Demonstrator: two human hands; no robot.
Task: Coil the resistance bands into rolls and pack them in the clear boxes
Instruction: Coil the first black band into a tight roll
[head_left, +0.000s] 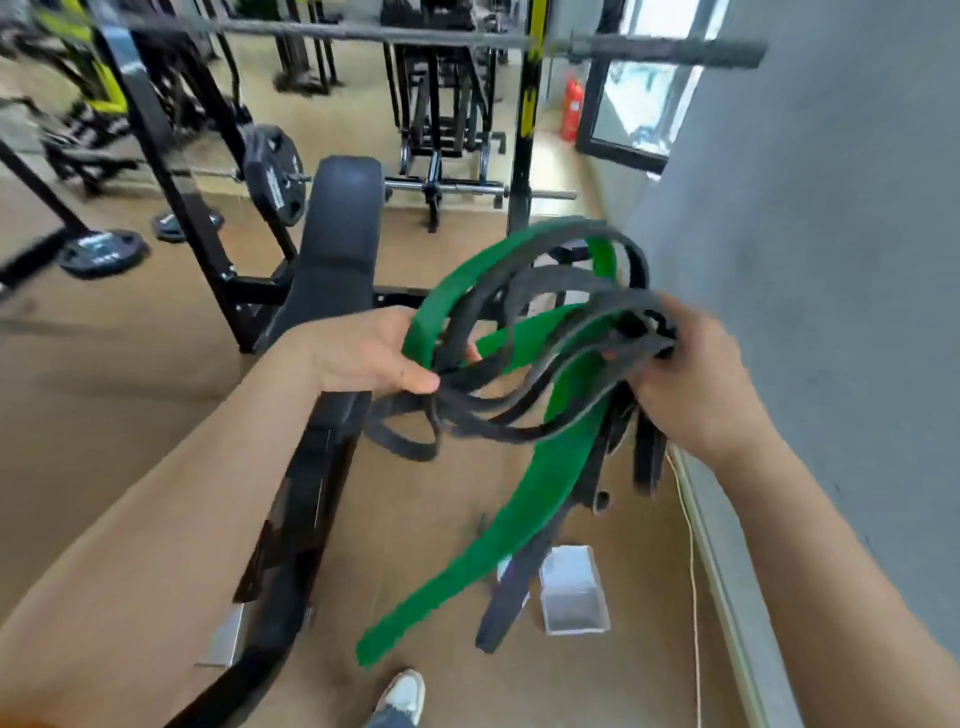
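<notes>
Between left hand (369, 353), right hand (696, 384): tangled bands (571, 387); plate (272, 174) lettering blurred.

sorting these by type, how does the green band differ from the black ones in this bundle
Colour: the green band is bright green, the black bands dark.
Width: the green band is clearly broader, the black bands narrower strips.
Pose: the green band trails in one long flat length far below the hands, while the black bands mostly loop between them, with a few ends hanging shorter.
Shared: both are tangled together, uncoiled, and gripped by the left hand and right hand.
</notes>
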